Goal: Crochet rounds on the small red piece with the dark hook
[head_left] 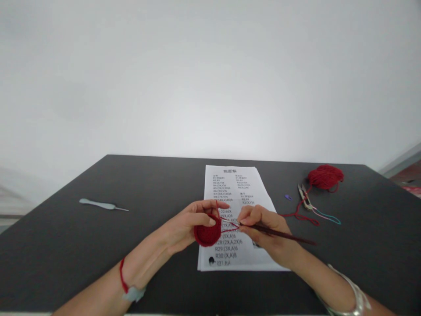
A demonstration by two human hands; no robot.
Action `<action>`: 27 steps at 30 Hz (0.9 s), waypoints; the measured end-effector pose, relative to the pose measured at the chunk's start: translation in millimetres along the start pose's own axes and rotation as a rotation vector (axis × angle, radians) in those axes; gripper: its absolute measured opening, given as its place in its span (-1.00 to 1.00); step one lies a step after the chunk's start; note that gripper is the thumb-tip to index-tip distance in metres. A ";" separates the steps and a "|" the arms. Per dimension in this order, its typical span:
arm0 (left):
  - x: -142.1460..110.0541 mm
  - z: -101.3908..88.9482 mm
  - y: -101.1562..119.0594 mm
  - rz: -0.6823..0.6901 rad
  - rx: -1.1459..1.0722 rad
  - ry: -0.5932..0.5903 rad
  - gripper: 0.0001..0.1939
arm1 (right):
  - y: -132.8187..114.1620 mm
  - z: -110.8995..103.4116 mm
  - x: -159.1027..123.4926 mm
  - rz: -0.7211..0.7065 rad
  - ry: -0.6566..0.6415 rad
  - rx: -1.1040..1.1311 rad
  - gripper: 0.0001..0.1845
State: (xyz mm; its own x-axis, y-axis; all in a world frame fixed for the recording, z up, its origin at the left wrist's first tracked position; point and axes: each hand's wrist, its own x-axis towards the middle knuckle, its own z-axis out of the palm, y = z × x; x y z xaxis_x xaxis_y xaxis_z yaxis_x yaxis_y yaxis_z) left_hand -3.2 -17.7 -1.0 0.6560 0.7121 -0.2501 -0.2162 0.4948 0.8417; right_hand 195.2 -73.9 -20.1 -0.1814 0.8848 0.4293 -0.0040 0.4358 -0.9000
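The left hand [184, 224] grips the red crochet piece [205, 234] at frame center; the right hand [265, 232] pinches a crochet hook [279, 233], its long shaft pointing left toward the piece.

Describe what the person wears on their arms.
Both forearms are bare, with no sleeves or gloves. The left arm wears a thin red cord with a pale grey-green charm; the right arm wears a broad silver bangle.

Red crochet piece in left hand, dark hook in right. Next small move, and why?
Probably draw the yarn through with the dark hook: the right hand has its tip at the red yarn beside the red crochet piece, which the left hand pinches steady.
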 end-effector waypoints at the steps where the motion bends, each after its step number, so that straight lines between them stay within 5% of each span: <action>1: -0.4 -0.2 0.5 -0.004 0.004 -0.002 -0.63 | 0.1 -0.5 0.6 0.004 0.012 0.012 -0.89; 10: -1.5 -1.7 2.3 -0.024 0.068 -0.034 -0.66 | 3.3 -6.1 4.3 0.171 -0.031 0.340 -0.86; 16: -2.0 8.3 -8.2 0.253 0.321 0.117 -0.68 | 5.0 5.1 9.0 0.331 -0.010 0.716 -0.83; 22: 2.5 14.7 -17.3 0.315 0.226 0.101 -0.72 | 6.4 18.8 9.5 0.305 0.127 0.707 -0.87; 27: 2.5 13.4 -17.8 0.311 0.174 0.098 -0.70 | 9.3 13.9 7.9 0.265 0.113 0.599 -0.86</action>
State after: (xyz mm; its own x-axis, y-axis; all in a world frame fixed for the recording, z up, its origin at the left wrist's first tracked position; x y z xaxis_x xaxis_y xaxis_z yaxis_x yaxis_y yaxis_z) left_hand 12.0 -31.4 -10.2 0.5043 0.8635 -0.0075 -0.2625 0.1616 0.9513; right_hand 180.1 -65.2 -26.1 -0.1471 0.9754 0.1639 -0.5252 0.0634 -0.8486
